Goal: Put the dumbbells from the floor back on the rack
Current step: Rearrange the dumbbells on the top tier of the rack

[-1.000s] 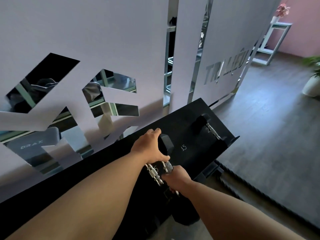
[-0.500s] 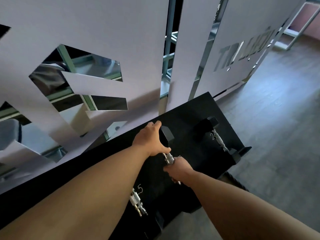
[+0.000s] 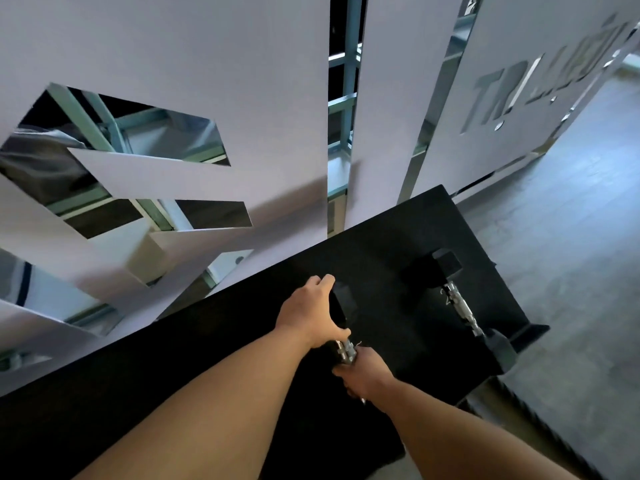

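Though seemingly hex-headed, black dumbbell (image 3: 341, 318), chrome-handled.

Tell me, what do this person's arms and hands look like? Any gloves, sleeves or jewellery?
Both arms are bare as far as the picture shows: no sleeves in view. The left hand and right hand wear no gloves, and no watch, wristband or bracelet shows on either wrist. Rings cannot be ruled out, since most of the fingers are curled out of sight.
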Demonstrator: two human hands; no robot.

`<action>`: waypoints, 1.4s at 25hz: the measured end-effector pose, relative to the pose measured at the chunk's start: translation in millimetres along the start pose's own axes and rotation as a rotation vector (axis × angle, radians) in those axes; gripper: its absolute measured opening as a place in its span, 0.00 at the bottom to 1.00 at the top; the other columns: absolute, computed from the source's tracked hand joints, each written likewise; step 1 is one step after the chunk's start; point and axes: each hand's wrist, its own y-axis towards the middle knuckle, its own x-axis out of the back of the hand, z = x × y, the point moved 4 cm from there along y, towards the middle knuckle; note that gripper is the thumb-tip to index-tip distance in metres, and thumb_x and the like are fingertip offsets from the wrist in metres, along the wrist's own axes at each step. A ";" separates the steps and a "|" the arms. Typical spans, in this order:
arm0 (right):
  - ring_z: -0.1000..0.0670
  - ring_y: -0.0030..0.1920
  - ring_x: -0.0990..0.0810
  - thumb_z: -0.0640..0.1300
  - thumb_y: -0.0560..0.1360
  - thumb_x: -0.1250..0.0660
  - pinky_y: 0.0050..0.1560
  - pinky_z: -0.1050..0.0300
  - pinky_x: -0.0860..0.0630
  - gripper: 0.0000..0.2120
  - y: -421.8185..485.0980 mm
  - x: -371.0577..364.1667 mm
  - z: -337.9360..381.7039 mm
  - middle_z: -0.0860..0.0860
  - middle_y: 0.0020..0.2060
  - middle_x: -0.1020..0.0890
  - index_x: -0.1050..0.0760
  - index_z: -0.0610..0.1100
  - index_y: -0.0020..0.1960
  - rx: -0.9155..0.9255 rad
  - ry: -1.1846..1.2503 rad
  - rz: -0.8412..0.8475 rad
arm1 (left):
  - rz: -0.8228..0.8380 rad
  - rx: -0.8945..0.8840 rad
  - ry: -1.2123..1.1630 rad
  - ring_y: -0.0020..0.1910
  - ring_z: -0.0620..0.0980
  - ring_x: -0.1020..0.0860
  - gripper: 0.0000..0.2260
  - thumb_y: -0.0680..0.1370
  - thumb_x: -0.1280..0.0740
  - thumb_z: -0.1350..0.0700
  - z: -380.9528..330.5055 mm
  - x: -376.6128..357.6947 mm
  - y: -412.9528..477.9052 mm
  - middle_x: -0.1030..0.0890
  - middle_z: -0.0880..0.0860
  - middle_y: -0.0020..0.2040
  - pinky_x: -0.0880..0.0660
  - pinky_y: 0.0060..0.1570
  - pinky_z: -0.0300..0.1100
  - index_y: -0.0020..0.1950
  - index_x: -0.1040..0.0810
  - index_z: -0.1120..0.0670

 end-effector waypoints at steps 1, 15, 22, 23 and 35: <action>0.50 0.29 0.20 0.42 0.74 0.30 0.35 0.54 0.20 0.05 5.2 3.3 -4.9 0.48 0.34 0.19 0.25 0.44 0.44 0.003 -0.005 0.021 | 0.005 0.005 0.022 0.64 0.56 0.24 0.44 0.67 0.21 0.38 -3.2 -6.3 2.6 0.29 0.52 0.70 0.22 0.54 0.48 0.77 0.37 0.49; 0.56 0.40 0.23 0.49 0.74 0.27 0.35 0.63 0.29 0.15 -0.4 54.6 -27.2 0.55 0.43 0.22 0.24 0.47 0.58 0.133 -0.234 0.196 | 0.060 0.165 0.204 0.69 0.54 0.28 0.47 0.70 0.26 0.32 -39.9 -15.8 9.1 0.34 0.51 0.76 0.23 0.54 0.46 0.80 0.43 0.47; 0.53 0.52 0.19 0.49 0.74 0.28 0.51 0.59 0.21 0.17 -30.1 104.5 -23.8 0.52 0.55 0.18 0.22 0.50 0.61 0.161 -0.185 0.118 | 0.023 0.185 0.244 0.67 0.53 0.27 0.40 0.73 0.29 0.32 -70.4 16.9 -5.0 0.29 0.51 0.73 0.24 0.57 0.47 0.79 0.38 0.49; 0.53 0.53 0.19 0.49 0.74 0.28 0.50 0.60 0.22 0.17 -35.1 116.2 -19.8 0.52 0.57 0.19 0.22 0.50 0.62 0.177 -0.186 0.103 | -0.001 0.171 0.233 0.66 0.52 0.26 0.38 0.74 0.30 0.32 -79.7 24.7 -6.6 0.28 0.50 0.71 0.23 0.56 0.47 0.77 0.35 0.48; 0.56 0.43 0.19 0.49 0.74 0.29 0.39 0.60 0.23 0.16 -47.4 216.4 -6.9 0.54 0.49 0.17 0.20 0.50 0.62 0.269 -0.172 -0.061 | -0.117 -0.022 0.154 0.64 0.55 0.24 0.33 0.74 0.34 0.31 -185.6 50.4 33.7 0.24 0.51 0.67 0.24 0.58 0.51 0.73 0.30 0.48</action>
